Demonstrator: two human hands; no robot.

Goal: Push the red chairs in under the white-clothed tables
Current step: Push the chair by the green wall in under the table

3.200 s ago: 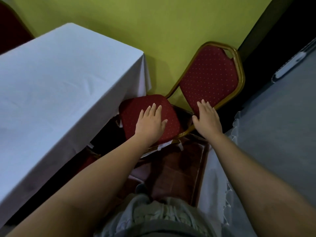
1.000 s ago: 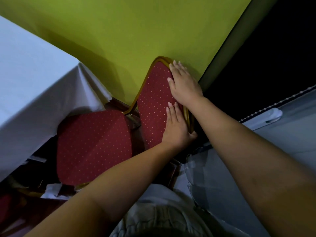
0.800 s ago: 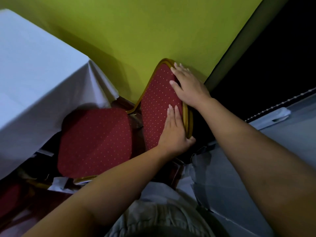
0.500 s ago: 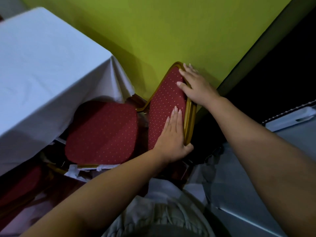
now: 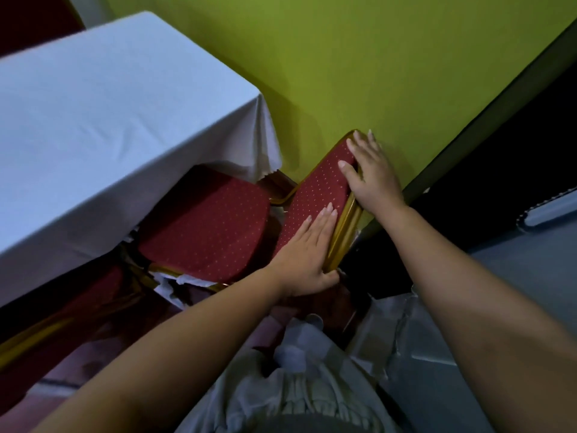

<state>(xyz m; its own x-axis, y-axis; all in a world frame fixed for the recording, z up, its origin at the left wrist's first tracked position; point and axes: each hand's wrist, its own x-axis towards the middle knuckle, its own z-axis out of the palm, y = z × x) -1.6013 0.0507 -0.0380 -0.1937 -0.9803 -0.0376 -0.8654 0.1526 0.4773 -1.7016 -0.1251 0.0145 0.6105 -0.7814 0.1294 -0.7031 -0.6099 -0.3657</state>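
Note:
A red chair point(image 5: 212, 226) with white dots and a gold frame stands at the end of the white-clothed table point(image 5: 103, 120). The far part of its seat lies under the hanging cloth. My left hand point(image 5: 307, 254) grips the lower edge of the chair's backrest, fingers flat on the red padding and thumb around the gold frame. My right hand point(image 5: 371, 170) holds the top of the backrest, thumb on the padding and fingers over the frame's back. The backrest stands close to the green wall.
A green wall point(image 5: 374, 64) runs right behind the chair. A second red chair point(image 5: 56, 323) sits low on the left, under the table's near side. A grey-clothed surface point(image 5: 515, 307) lies to my right, a dark strip beyond it.
Over the last second the view has swung left and the table fills more of it. The seat has slid further under the cloth. Both hands keep their hold on the backrest.

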